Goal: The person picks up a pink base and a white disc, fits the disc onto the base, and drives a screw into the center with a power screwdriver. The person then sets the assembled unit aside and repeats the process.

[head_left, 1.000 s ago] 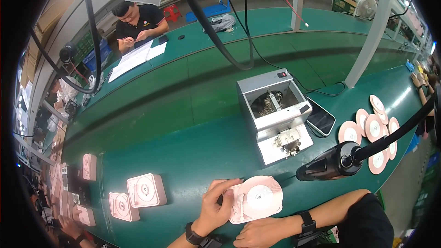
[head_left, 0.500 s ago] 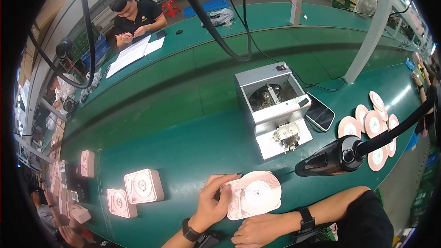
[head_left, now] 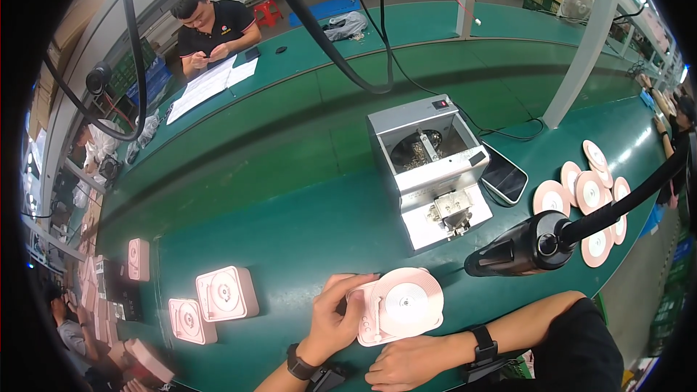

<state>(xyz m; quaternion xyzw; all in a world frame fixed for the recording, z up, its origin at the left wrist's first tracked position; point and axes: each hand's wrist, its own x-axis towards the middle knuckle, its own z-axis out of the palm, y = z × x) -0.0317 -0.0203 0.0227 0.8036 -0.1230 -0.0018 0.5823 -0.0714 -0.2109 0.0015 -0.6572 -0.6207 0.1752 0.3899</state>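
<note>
Green worktable; pale metal post; red stool; grey floor.

Pink turntable-shaped unit, face up, ridged round disc on top; over green table

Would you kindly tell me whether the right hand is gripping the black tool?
No, the right hand lies by the pink turntable, apart from the black tool.

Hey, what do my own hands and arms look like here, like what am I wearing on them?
Your left hand and right hand are ungloved. A black strap circles the left wrist, another the right. A loose black sleeve covers your right upper arm.
</note>
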